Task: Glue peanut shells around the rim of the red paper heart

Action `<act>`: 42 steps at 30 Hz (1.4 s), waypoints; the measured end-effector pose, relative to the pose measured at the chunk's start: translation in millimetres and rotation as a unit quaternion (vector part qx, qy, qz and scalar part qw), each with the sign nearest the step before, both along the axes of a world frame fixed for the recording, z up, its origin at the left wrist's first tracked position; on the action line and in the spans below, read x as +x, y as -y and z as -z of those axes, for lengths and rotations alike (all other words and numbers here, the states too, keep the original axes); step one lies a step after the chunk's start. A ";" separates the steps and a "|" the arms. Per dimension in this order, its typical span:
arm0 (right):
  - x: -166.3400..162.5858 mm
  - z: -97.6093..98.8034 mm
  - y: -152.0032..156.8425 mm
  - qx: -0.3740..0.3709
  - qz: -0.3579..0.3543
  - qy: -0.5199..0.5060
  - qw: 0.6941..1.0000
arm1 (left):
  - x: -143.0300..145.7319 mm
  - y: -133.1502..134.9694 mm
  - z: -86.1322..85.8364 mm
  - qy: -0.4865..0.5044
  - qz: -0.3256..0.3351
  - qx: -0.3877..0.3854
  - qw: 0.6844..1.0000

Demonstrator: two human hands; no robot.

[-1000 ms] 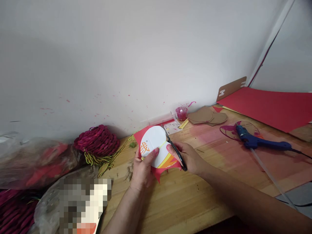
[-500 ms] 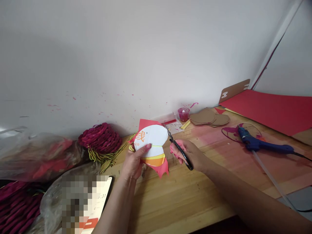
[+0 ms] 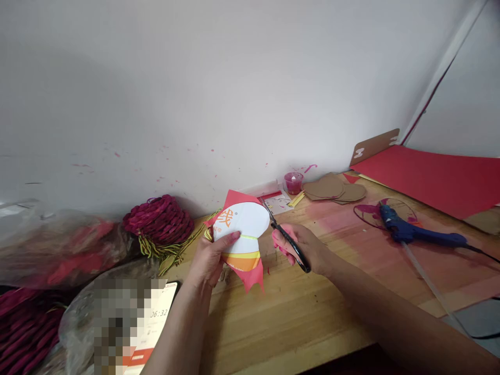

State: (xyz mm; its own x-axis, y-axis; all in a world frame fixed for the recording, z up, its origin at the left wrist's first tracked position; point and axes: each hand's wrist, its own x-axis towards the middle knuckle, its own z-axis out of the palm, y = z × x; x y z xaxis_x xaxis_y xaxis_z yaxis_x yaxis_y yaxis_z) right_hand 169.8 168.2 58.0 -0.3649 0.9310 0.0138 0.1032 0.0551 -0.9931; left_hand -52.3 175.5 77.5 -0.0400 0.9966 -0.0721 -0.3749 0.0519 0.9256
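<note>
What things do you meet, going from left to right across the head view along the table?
Plastic bag → red braided coil → left hand → scissors → cardboard hearts → glue gun.

blue glue gun point(image 3: 417, 234), cardboard hearts point(image 3: 332, 189), red paper point(image 3: 433, 177)

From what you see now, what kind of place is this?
Probably a home craft bench: a blue glue gun on the wooden table, cardboard hearts, red paper sheets, and scissors in the right hand.
</note>
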 end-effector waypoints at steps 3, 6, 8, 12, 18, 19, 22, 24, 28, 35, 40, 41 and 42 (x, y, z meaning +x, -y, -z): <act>1.9 -0.3 -1.9 -0.001 -0.012 0.010 1.000 | -2.5 0.1 -3.0 0.000 -0.002 -0.013 1.000; 4.3 0.6 -3.1 0.000 -0.019 0.028 0.999 | -7.7 -0.5 -5.1 -0.003 0.003 -0.019 1.000; 5.2 1.8 -2.9 -0.006 -0.021 0.030 0.999 | -11.4 -1.2 -5.3 -0.009 0.012 -0.017 1.000; 4.1 1.0 -1.0 -0.026 -0.014 0.013 0.999 | -15.8 -2.7 -4.5 -0.016 0.020 -0.012 1.000; 0.9 -3.8 0.7 -0.052 -0.013 -0.008 0.999 | -17.1 -4.3 -4.4 -0.004 0.019 -0.019 1.000; 0.7 -3.4 0.5 -0.054 -0.010 -0.006 0.998 | -17.6 -4.4 -4.6 -0.003 0.018 -0.019 1.000; 0.9 -1.3 0.0 -0.054 -0.007 0.001 0.998 | -19.5 -4.7 -5.1 -0.006 0.017 -0.021 1.000; 1.4 -0.3 0.0 -0.054 -0.006 0.003 0.999 | -20.8 -5.2 -5.5 -0.010 0.015 -0.023 1.000; 2.5 -0.8 0.9 -0.058 -0.005 0.016 0.998 | -23.8 -6.7 -7.4 -0.025 0.021 -0.021 0.999; 2.7 -1.8 0.3 -0.072 -0.001 0.072 0.995 | -33.1 -9.3 -9.8 -0.059 0.022 0.009 0.998; 1.7 0.9 -0.9 -0.085 -0.003 0.081 0.993 | -38.1 -11.0 -7.9 -0.066 0.017 0.027 0.997; 1.6 2.0 -1.4 -0.085 -0.005 0.083 0.993 | -38.7 -11.1 -7.6 -0.066 0.019 0.030 0.997; 1.6 3.2 -1.9 -0.086 -0.005 0.084 0.993 | -39.2 -11.2 -7.3 -0.066 0.018 0.033 0.997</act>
